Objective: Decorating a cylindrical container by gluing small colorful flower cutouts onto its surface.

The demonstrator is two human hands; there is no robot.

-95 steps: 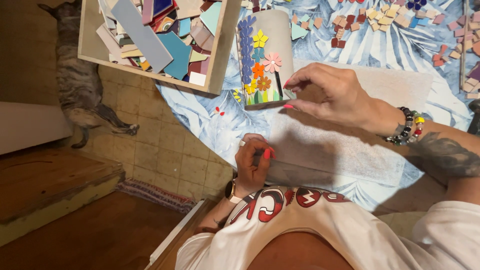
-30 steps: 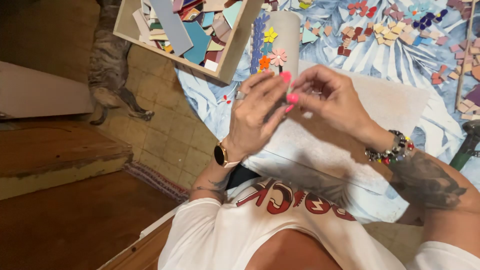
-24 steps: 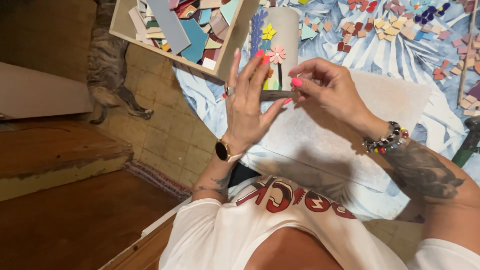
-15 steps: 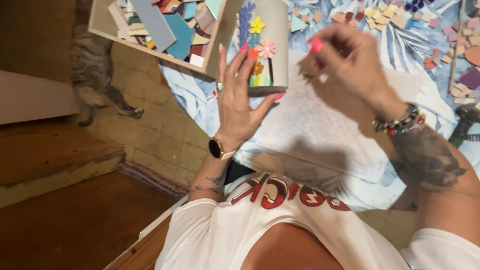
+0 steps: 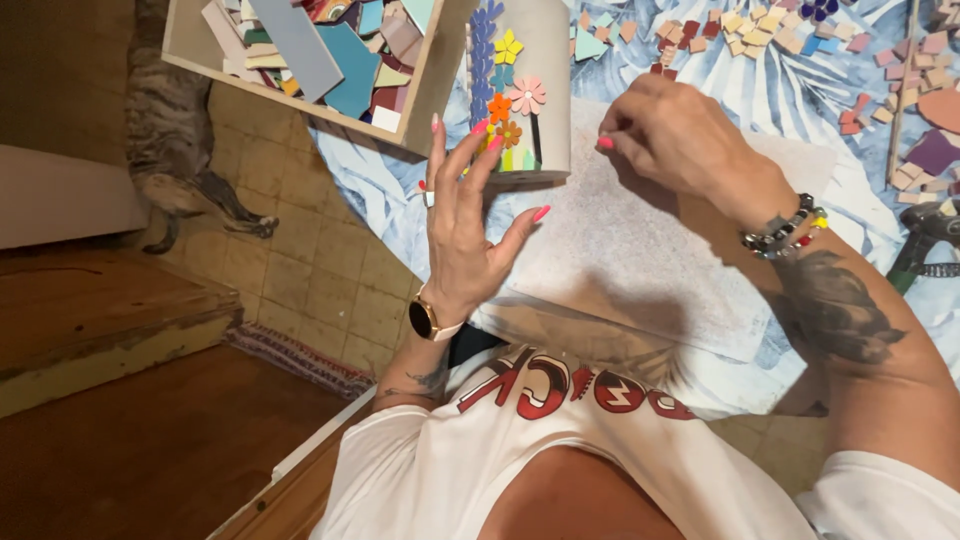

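Note:
A beige cylindrical pot lies on a white textured pad, decorated with a mosaic of coloured flowers and a blue stalk. My left hand is open with its fingers spread, and the fingertips rest against the pot's lower left edge by the orange flowers. Just right of the pot, my right hand hovers over the pad with thumb and fingers pinched together. No piece shows between them.
A wooden tray of flat coloured tile shards sits left of the pot. Small cut tiles are scattered over the blue and white cloth at the back. Nippers lie at the right edge. A tabby cat stands on the tiled floor beside a wooden step.
My left hand rose from my lap, met the right hand, then opened against the pot. My right hand lifted and came down beside the pot's right edge.

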